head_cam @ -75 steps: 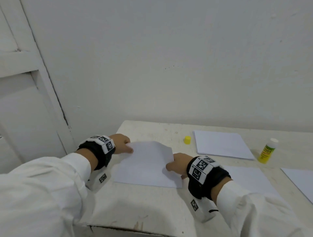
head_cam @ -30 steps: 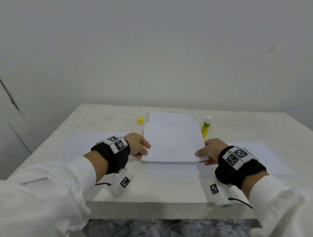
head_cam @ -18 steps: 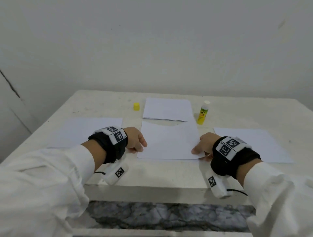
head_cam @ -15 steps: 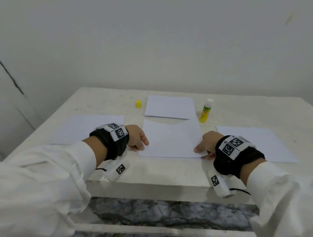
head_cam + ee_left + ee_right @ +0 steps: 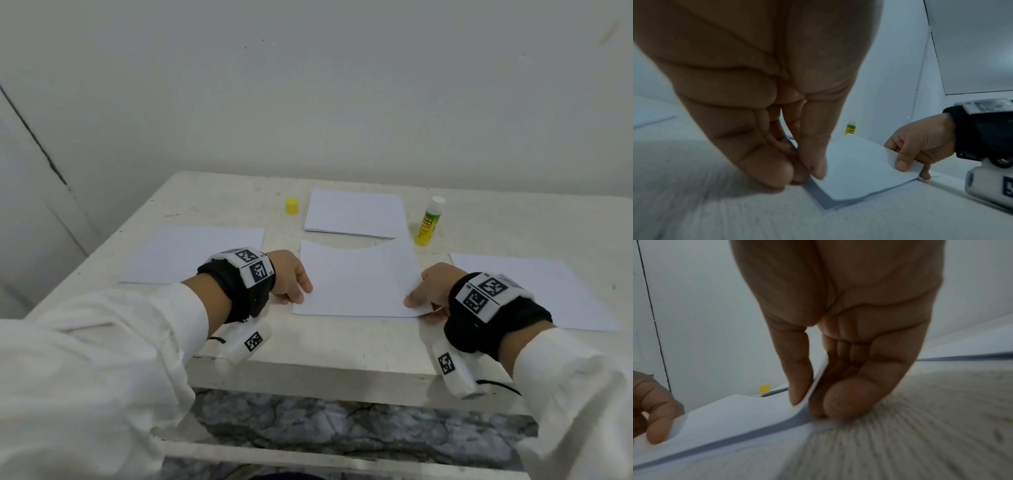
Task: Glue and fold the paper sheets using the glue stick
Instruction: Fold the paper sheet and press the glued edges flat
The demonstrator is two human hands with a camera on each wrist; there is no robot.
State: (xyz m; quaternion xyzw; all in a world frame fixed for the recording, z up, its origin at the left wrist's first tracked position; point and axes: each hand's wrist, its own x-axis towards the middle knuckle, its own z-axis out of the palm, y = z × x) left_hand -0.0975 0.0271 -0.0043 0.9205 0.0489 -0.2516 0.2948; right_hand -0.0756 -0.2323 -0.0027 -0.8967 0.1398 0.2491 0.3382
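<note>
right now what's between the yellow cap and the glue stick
In the head view, a stack of paper lies between the cap and the glue stick, with bare table on either side of it.

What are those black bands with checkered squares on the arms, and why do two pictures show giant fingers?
No machine here, just a person at a white table. The bands carry little cameras. One picture comes from a camera on the head; the two with giant fingers come from the wrist cameras, looking along each hand. The left hand and the right hand each pinch a side edge of a paper sheet, thumb on top. Beyond it lie a paper stack, an uncapped glue stick standing upright and its yellow cap. One more sheet lies to the left, another to the right.
</note>
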